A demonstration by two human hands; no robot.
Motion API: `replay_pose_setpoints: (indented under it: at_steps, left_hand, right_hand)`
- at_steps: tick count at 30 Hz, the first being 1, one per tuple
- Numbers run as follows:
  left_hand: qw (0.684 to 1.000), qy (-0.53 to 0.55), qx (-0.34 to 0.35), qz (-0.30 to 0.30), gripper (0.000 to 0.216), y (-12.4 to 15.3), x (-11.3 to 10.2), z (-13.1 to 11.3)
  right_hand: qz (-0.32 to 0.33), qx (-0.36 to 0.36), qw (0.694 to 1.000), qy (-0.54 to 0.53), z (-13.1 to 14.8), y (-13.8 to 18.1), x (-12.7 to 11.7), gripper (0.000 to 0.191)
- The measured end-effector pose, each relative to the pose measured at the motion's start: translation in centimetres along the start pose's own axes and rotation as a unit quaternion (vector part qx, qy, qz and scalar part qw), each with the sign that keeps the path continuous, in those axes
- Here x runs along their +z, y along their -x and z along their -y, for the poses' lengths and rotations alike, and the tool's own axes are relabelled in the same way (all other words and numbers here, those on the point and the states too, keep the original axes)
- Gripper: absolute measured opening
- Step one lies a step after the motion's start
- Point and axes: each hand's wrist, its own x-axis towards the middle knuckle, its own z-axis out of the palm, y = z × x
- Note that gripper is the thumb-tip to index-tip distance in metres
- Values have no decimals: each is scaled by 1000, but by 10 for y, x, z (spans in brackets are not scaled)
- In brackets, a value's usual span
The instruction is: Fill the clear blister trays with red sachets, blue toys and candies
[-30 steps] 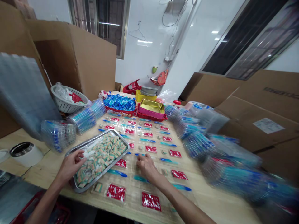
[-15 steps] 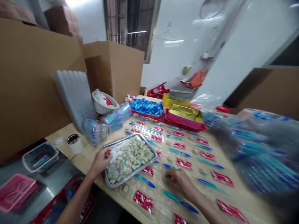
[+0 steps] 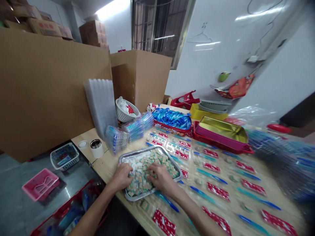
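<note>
A shallow metal tray [image 3: 128,158] full of small green, orange and white erasers [image 3: 159,159] sits at the near edge of the wooden table. Both my hands are in it. My left hand [image 3: 122,175] rests on the erasers at the tray's near left, fingers curled down into the pile. My right hand [image 3: 161,177] lies over the erasers in the tray's middle, fingers bent into them. What either hand grips is hidden. Clear blister sheets [image 3: 221,183] holding red packets and blue pens cover the table to the right.
Stacks of filled blister packs [image 3: 115,139] stand behind the tray, with a white basket [image 3: 124,114], a red tray of blue pens [image 3: 172,119] and a gold-lined pink tray [image 3: 221,132]. Cardboard boxes [image 3: 49,88] wall the left. Lower left are a small tin [image 3: 96,148] and pink basket [image 3: 40,183].
My right hand left the blister sheets and moved left into the eraser tray. My left hand slid from the tray's rim onto the erasers. The view swung left.
</note>
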Motion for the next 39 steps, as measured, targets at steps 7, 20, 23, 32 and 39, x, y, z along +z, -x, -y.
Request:
replay_pose_setpoints:
  at_steps: [7, 20, 23, 32, 39]
  left_hand:
    - [999, -31, -23, 14, 15, 5, 0, -8]
    - [998, 23, -49, -14, 16, -1, 0, -4]
    - [996, 50, -59, -35, 11, -3, 0, -4]
    - [975, 186, -64, -103, 4, -12, 1, -2]
    - [921, 367, -71, -108, 3, -20, 6, -7]
  right_hand:
    - [7, -2, 990, 140, 31, -37, 40, 38]
    - [11, 26, 995, 96, 25, -42, 31, 18]
    - [3, 25, 998, 51, 19, -43, 31, 18]
    - [32, 37, 960, -275, -10, -40, 21, 17]
    - [80, 81, 852, -511, -9, -37, 22, 31]
